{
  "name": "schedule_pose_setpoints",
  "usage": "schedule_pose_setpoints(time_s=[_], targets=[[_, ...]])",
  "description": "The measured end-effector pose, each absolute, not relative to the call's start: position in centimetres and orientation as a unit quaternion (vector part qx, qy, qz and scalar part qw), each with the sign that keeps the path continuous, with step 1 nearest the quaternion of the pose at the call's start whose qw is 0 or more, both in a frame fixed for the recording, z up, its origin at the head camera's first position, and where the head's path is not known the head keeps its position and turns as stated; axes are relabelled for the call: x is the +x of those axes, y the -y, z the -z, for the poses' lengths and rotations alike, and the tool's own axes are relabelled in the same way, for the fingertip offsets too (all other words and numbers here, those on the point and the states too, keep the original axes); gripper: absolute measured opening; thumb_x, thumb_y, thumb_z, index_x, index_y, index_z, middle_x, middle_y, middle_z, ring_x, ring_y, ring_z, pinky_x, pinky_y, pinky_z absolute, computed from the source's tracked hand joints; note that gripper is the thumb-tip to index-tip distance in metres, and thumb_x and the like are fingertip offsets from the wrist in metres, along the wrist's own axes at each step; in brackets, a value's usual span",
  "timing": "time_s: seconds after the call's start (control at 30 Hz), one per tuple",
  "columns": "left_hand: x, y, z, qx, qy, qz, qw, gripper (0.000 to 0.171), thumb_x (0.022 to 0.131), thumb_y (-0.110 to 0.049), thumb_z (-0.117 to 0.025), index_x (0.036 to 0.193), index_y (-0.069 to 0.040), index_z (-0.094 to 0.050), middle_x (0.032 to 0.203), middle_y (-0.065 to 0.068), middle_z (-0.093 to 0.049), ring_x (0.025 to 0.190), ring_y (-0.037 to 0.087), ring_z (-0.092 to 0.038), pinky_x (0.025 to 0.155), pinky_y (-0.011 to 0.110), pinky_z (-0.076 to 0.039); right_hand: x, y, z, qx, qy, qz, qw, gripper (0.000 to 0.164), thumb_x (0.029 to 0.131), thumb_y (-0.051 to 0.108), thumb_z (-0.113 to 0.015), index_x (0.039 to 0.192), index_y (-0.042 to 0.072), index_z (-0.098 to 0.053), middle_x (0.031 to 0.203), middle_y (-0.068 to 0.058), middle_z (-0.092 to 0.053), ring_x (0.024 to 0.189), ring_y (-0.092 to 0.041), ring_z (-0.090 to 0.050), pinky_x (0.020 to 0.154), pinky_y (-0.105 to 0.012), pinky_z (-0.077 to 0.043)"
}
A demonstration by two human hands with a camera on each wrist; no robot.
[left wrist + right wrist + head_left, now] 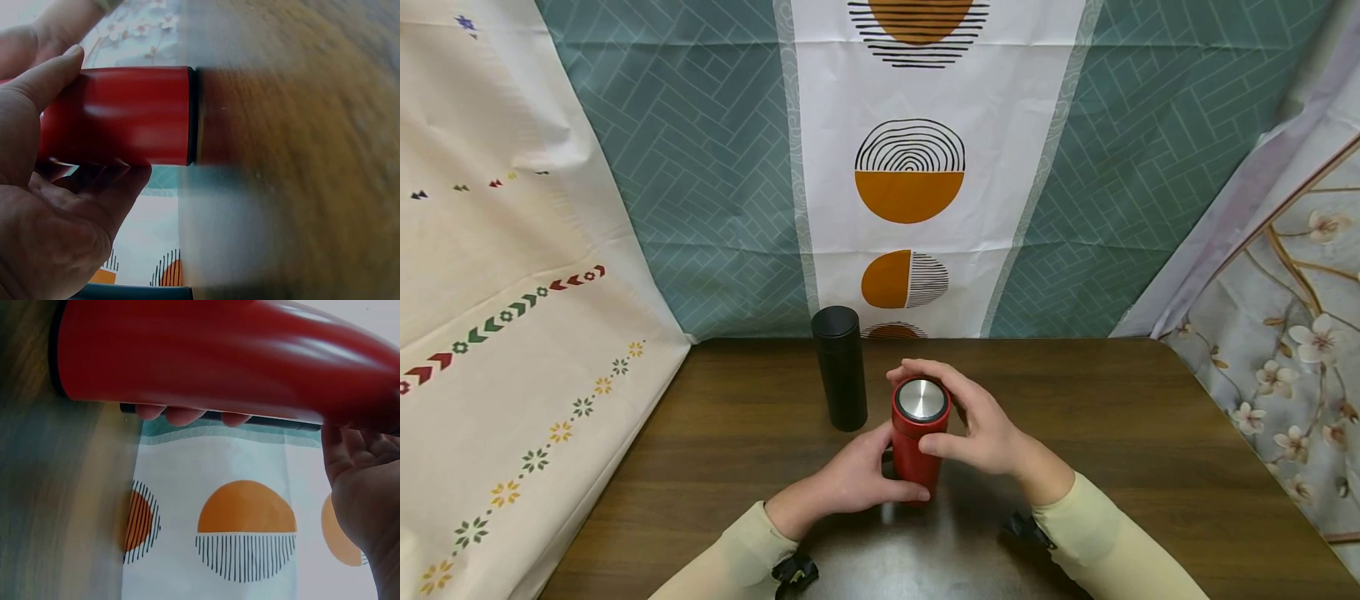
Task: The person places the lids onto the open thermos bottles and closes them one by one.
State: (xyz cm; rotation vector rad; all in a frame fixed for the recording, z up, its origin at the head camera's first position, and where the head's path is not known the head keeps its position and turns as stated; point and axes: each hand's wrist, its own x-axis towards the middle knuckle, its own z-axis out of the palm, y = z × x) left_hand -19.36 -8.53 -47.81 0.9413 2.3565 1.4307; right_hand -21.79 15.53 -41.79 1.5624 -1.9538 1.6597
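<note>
A red thermos bottle (916, 454) with a steel-topped lid (921, 400) stands upright on the wooden table (1112, 417), near its middle. My left hand (861, 477) grips the bottle's lower body from the left. My right hand (964, 421) wraps its fingers round the lid from the right. In the left wrist view the red bottle (119, 115) lies across the frame in my left hand (53, 187), its base on the table (300, 156). The right wrist view shows the bottle (219, 356) close up, with my right palm (365, 487) at the right edge.
A tall black thermos (840, 367) stands just behind and left of the red one, close to my left hand. Patterned cloths hang behind the table and at both sides. Bare tabletop lies to the right (1150, 467) and left (700, 450).
</note>
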Motion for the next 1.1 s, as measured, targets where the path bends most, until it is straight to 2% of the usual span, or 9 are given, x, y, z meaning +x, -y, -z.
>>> schedule_pose_setpoints(time_s=[0.17, 0.47, 0.8, 1.1], targets=[[-19.36, 8.59, 47.78, 0.320, -0.804, -0.488, 0.116, 0.073, 0.090, -0.038, -0.095, 0.151, -0.034, -0.055, 0.140, -0.015, -0.068, 0.134, 0.011, -0.063, 0.116, 0.045, -0.051, -21.90, -15.58, 41.57, 0.539, 0.620, -0.567, 0.051, 0.073, 0.103, 0.009, -0.073, 0.165, -0.007, -0.039, 0.156, -0.027, -0.059, 0.142, -0.036, -0.061, 0.121, -0.041, -0.048], [-19.33, 8.54, 47.75, 0.313, -0.808, -0.486, 0.114, 0.072, 0.089, -0.038, -0.096, 0.149, -0.035, -0.057, 0.139, -0.016, -0.069, 0.133, 0.011, -0.063, 0.115, 0.045, -0.052, -22.02, -15.67, 41.42, 0.536, 0.634, -0.554, 0.057, 0.071, 0.095, -0.003, -0.073, 0.162, -0.002, -0.048, 0.150, -0.022, -0.066, 0.136, -0.033, -0.066, 0.117, -0.040, -0.051], [-19.26, 8.47, 47.62, 0.313, -0.810, -0.484, 0.111, 0.073, 0.089, -0.037, -0.096, 0.150, -0.035, -0.056, 0.140, -0.016, -0.068, 0.133, 0.011, -0.063, 0.115, 0.045, -0.052, -21.74, -15.96, 41.15, 0.495, 0.680, -0.535, 0.082, 0.071, 0.088, -0.002, -0.085, 0.154, 0.004, -0.059, 0.141, -0.012, -0.073, 0.129, -0.027, -0.070, 0.116, -0.037, -0.051], [-19.26, 8.40, 47.53, 0.318, -0.806, -0.486, 0.115, 0.074, 0.090, -0.034, -0.095, 0.152, -0.036, -0.054, 0.141, -0.016, -0.068, 0.133, 0.010, -0.063, 0.116, 0.046, -0.051, -21.19, -15.83, 41.06, 0.449, 0.714, -0.524, 0.118, 0.073, 0.080, 0.006, -0.098, 0.146, 0.011, -0.067, 0.130, -0.003, -0.073, 0.119, -0.023, -0.069, 0.106, -0.038, -0.057]])
